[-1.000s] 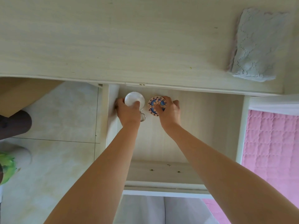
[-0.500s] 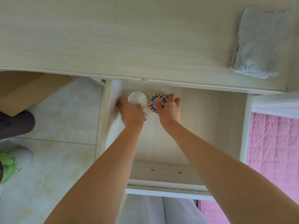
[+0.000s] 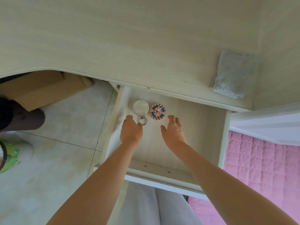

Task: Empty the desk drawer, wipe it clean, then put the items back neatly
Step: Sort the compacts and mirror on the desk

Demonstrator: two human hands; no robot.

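Drawer [image 3: 191,127] stands pulled out from under the desk [image 3: 129,38], pale wood floor showing. Two small round items lie side by side at its far left corner, close to the desk's front edge. White round keychain [image 3: 140,107] is on the left, lying flat, near the drawer's left wall; its metal ring [image 3: 143,121] trails toward the person. Patterned round disc [image 3: 158,111], blue and pink, sits just beside the keychain on the right; whether the two rims touch I cannot tell.

Both bare arms reach in over the drawer's front panel. Left hand [image 3: 131,130] is palm down, just short of the keychain, fingers loosely bent and holding nothing; the thumb tip looks to be at the metal ring, contact uncertain. Right hand [image 3: 173,132] is also palm down, fingers relaxed and slightly parted, thumb out to the left, gripping nothing. It lies just short of the patterned disc, a little to its right, with a gap between them. Neither hand is on either item.

Grey knitted cloth [image 3: 233,73], folded, lies on the desk top to the right, near the front edge, well apart from the hands.

Left of the drawer: tiled floor [image 3: 65,127], a cardboard box [image 3: 42,88] under the desk. Right of the drawer: a pink quilted cover [image 3: 263,159].
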